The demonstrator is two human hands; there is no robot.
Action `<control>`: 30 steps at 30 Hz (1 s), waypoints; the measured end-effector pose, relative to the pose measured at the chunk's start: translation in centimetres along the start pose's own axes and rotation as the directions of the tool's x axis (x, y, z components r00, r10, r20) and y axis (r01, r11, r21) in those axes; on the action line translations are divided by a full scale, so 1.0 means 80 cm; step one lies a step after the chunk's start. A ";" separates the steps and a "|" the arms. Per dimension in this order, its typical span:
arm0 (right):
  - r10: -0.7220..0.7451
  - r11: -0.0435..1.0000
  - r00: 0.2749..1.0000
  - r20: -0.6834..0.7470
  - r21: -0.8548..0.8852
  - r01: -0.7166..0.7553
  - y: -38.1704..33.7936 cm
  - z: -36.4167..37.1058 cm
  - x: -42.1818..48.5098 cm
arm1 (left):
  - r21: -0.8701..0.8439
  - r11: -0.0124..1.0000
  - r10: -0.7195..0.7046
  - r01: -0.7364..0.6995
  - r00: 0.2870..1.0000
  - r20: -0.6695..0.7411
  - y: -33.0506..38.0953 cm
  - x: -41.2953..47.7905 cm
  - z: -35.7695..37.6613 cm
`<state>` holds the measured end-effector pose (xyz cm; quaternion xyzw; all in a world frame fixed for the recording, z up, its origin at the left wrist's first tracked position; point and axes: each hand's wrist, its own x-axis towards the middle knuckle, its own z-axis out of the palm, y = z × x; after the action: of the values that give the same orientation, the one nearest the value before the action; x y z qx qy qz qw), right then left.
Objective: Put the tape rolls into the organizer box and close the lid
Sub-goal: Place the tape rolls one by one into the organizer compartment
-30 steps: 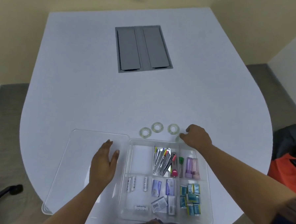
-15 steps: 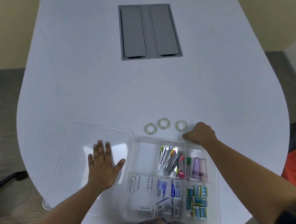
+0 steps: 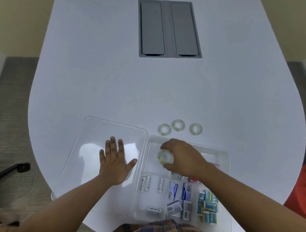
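A clear organizer box (image 3: 230,191) lies open at the table's near edge, its lid (image 3: 94,130) folded flat to the left. My right hand (image 3: 182,157) holds a small clear tape roll (image 3: 162,156) over the box's empty far-left compartment. My left hand (image 3: 114,162) rests flat on the lid, fingers spread. Three more tape rolls lie on the table just beyond the box: one at the left (image 3: 164,129), one in the middle (image 3: 178,125), one at the right (image 3: 195,128).
The box's other compartments hold batteries (image 3: 146,183), small packets (image 3: 187,191) and blue-yellow packs (image 3: 207,205). A grey cable hatch (image 3: 169,29) is set into the white table (image 3: 97,77) farther back. An orange object (image 3: 302,191) sits off the table at right.
My right hand picked up a tape roll from the table at the box's far right and carried it left over the box. My left hand stayed flat on the lid.
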<state>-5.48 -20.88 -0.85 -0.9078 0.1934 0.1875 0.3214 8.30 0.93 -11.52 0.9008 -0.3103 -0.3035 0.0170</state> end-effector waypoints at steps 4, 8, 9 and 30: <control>-0.032 0.954 0.985 0.169 -0.288 0.081 -0.015 0.023 0.010 | 0.002 1.000 0.004 -0.004 0.997 0.081 -0.002 0.006 -0.006; -0.010 0.881 0.973 0.233 -0.458 0.119 -0.019 0.035 0.018 | -0.004 1.000 0.006 -0.006 0.995 0.104 -0.004 0.004 -0.009; -0.006 0.874 0.973 0.230 -0.471 0.116 -0.019 0.038 0.019 | -0.002 1.000 0.005 -0.005 0.994 0.107 -0.003 0.003 -0.010; 0.016 0.988 0.985 -0.174 -0.151 -0.043 -0.007 -0.020 0.052 | 0.006 1.000 0.010 -0.010 0.991 0.133 -0.003 0.004 -0.010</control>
<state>-1.31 -22.49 -1.38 -0.9397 0.2190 0.1276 0.2295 9.08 0.82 -11.12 0.8770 -0.3162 -0.3616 -0.0051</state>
